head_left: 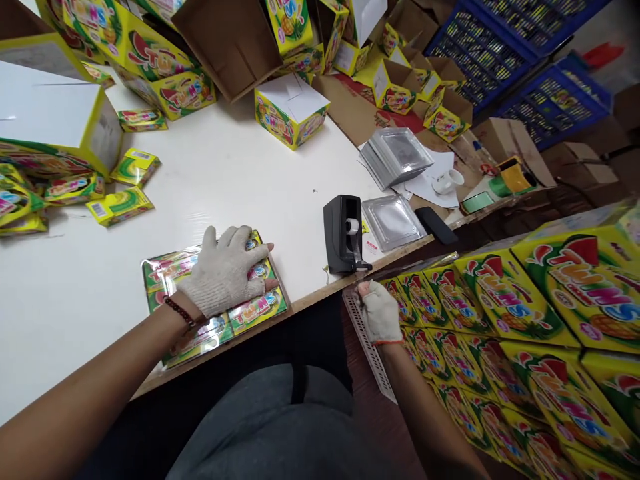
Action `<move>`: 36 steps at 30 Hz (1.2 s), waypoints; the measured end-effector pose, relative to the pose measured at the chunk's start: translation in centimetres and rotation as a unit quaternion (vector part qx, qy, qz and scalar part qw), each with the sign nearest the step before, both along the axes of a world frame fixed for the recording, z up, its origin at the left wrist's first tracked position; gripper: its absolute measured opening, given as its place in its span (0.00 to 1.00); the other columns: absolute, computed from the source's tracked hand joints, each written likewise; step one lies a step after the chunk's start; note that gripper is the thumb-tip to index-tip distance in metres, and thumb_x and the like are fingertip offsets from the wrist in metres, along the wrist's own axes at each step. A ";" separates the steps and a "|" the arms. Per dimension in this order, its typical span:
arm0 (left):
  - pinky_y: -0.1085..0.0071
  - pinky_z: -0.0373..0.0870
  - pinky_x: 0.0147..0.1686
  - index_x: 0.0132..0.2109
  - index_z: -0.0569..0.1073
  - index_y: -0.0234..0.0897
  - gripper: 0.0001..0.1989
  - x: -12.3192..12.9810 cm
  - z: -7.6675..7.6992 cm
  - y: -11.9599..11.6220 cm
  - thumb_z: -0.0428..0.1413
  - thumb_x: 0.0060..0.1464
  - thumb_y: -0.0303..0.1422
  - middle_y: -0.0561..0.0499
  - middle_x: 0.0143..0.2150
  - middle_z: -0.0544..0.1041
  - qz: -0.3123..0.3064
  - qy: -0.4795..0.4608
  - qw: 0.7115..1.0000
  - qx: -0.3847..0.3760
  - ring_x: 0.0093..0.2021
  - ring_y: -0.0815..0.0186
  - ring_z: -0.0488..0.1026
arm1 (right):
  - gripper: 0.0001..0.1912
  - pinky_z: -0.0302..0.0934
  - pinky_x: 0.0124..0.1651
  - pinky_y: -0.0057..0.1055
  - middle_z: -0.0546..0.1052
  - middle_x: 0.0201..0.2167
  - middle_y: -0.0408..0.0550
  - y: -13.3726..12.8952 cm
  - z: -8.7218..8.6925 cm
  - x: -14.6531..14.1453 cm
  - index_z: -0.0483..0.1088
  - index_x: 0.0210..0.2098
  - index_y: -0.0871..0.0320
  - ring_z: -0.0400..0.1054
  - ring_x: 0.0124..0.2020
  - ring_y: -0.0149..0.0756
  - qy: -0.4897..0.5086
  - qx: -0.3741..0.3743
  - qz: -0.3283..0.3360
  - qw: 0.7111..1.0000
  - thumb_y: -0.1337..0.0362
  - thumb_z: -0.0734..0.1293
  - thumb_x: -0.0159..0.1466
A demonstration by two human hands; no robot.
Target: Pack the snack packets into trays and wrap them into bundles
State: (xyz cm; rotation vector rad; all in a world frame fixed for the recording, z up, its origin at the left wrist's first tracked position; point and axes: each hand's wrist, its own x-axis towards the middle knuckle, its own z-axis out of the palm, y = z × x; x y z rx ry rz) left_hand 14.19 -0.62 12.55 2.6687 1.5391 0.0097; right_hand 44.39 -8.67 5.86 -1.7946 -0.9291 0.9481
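At nine o'clock, loose yellow packets [74,190] remained unwrapped on the desk [220,160]. Nearer six, the left hand [223,272], spread open, pressed flat on a film-wrapped packet stack [257,310]. The right hand [381,312], curled beside a tape dispenser [344,233], had an unclear grip; printed boxes [520,300] stood ranked at four o'clock.

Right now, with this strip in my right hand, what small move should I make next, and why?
Probably bring the perforated strip across to the shrink-wrapped yellow packs, since your right hand holds it right by the table edge and your left hand is pressing those packs flat.
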 end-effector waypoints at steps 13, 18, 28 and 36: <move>0.44 0.51 0.58 0.59 0.71 0.44 0.35 -0.2 -0.7 -0.4 0.53 0.51 0.60 0.39 0.57 0.67 0.003 -0.031 0.999 0.016 0.55 0.45 0.63 | 0.18 0.51 0.32 0.28 0.64 0.23 0.40 5.2 6.3 -2.0 0.63 0.23 0.57 0.56 0.27 0.30 -0.055 -0.042 0.502 0.862 0.52 0.62 0.63; 0.44 0.53 0.56 0.61 0.70 0.43 0.45 -0.5 -1.0 -0.4 0.51 0.45 0.68 0.37 0.55 0.67 -0.013 -0.026 0.999 0.028 0.54 0.44 0.64 | 0.15 0.48 0.31 0.28 0.60 0.21 0.38 12.4 7.1 -8.5 0.60 0.22 0.56 0.53 0.26 0.29 -0.081 -0.026 0.644 0.761 0.55 0.62 0.60; 0.48 0.57 0.54 0.60 0.71 0.46 0.23 -0.5 -0.7 -0.5 0.51 0.60 0.44 0.40 0.55 0.68 -0.008 -0.038 0.999 0.027 0.53 0.48 0.64 | 0.08 0.50 0.29 0.27 0.65 0.19 0.37 14.3 2.0 -10.4 0.64 0.22 0.57 0.56 0.24 0.28 -0.055 -0.128 0.623 0.770 0.62 0.66 0.54; 0.42 0.54 0.60 0.61 0.69 0.44 0.24 -0.5 -0.8 -0.7 0.51 0.60 0.44 0.39 0.62 0.66 -0.009 -0.044 0.999 0.029 0.62 0.45 0.62 | 0.13 0.68 0.44 0.33 0.79 0.38 0.47 7.0 -0.9 -11.4 0.72 0.42 0.57 0.72 0.39 0.36 -0.079 0.030 0.361 0.929 0.64 0.60 0.61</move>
